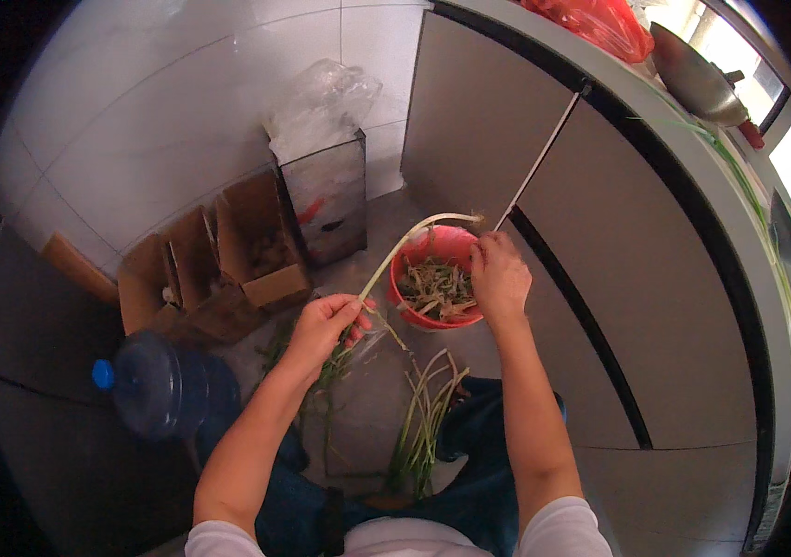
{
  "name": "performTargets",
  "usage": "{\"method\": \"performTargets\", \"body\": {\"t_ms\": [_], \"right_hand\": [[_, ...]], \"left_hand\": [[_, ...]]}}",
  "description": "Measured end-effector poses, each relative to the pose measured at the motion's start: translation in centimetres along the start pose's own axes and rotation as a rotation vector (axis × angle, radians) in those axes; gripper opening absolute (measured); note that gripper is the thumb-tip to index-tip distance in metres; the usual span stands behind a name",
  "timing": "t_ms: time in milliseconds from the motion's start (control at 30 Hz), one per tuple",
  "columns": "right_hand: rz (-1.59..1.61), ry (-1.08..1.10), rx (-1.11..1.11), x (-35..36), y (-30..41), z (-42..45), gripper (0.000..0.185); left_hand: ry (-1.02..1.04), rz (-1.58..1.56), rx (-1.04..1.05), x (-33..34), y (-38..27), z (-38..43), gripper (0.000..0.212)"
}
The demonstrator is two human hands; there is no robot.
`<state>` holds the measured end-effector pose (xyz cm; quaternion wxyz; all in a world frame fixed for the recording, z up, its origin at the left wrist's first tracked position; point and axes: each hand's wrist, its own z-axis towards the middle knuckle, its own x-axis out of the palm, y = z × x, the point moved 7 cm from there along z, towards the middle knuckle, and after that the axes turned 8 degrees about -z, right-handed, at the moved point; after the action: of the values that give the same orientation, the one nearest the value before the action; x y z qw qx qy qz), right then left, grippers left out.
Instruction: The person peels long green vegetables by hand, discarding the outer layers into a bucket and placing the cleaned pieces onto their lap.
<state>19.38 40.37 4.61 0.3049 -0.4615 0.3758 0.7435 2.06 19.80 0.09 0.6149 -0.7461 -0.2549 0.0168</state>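
Note:
Between the thumb and fingers of my left hand [331, 326] is a long pale green onion stalk [395, 252], which curves up and right to its root end above a red bucket. My right hand [504, 275] is at the right rim of the red bucket [401, 278], its fingertips partly hidden; whether they pinch anything does not show. Plant scraps [437, 285] lie in the bucket. A bunch of green onions [423, 425] rests on the floor between my legs. More greens [332, 365] lie under my left hand, partly covered by it.
Open cardboard boxes [273, 282] stand by the wall, beside a box topped with clear plastic [326, 104]. A large water jug [172, 386] lies at the left. Cabinet doors [618, 209] rise at the right, below a counter with a wok [698, 80] and a red plastic bag [597, 24].

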Motion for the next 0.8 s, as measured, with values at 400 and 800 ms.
{"method": "performTargets", "body": {"t_ms": [400, 800], "right_hand": [[1.006, 0.953, -0.064, 4.7, 9.7, -7.4, 0.033], [1.423, 0.003, 0.266, 0.1, -1.5, -0.7, 0.021]], "left_hand": [[0.019, -0.194, 0.006, 1.2, -0.2, 0.0, 0.025], [-0.063, -0.431, -0.103, -1.7, 1.9, 0.5, 0.025]]}}
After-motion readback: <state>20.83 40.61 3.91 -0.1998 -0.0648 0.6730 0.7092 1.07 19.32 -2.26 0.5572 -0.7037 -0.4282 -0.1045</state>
